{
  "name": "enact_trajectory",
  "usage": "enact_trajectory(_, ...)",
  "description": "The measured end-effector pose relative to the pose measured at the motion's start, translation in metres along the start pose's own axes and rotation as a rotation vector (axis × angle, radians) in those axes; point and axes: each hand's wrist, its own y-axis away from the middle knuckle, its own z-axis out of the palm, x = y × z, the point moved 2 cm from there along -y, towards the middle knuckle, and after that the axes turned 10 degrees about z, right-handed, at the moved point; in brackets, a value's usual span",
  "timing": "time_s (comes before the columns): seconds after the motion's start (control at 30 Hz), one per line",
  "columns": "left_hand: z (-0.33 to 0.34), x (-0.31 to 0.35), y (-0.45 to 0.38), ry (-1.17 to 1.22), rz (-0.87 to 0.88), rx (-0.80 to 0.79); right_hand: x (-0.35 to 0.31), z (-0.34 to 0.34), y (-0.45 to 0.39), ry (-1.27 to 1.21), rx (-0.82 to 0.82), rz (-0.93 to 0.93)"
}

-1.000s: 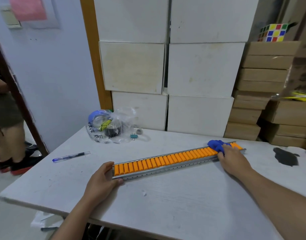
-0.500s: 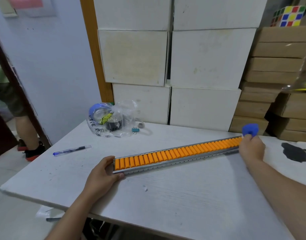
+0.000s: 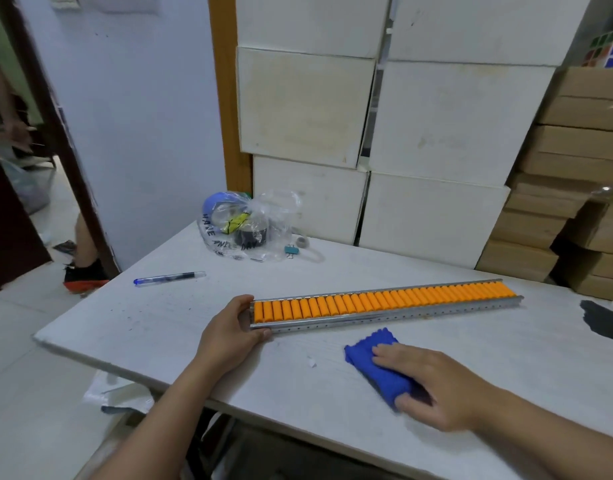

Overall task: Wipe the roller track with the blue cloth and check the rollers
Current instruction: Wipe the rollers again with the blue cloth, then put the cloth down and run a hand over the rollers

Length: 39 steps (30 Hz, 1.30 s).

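A long metal roller track (image 3: pixel 384 315) with a row of orange rollers (image 3: pixel 381 301) lies across the white table (image 3: pixel 159 327). My left hand (image 3: pixel 229 336) grips the track's left end, thumb on the near rail. The folded blue cloth (image 3: pixel 374 365) lies flat on the table in front of the track, apart from it. My right hand (image 3: pixel 440 386) rests on top of the cloth, fingers over it and thumb against its near edge.
A clear plastic bag of tape rolls (image 3: pixel 241 228), a binder clip (image 3: pixel 291 250) and a blue pen (image 3: pixel 168 278) lie at the table's back left. A black stain (image 3: pixel 603 320) marks the right side. White and cardboard boxes (image 3: pixel 436 133) stand behind. A person's leg (image 3: pixel 85 251) shows in the doorway.
My right hand has brought the blue cloth off the track's right end and down onto the table in front of the track. My left hand has kept its hold on the left end.
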Motion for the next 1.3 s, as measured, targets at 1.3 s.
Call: enact_trajectory(1.3,-0.001,-0.002,-0.002,-0.024,-0.007,-0.004,0.077,-0.019,-0.066,0.077,0.151,0.394)
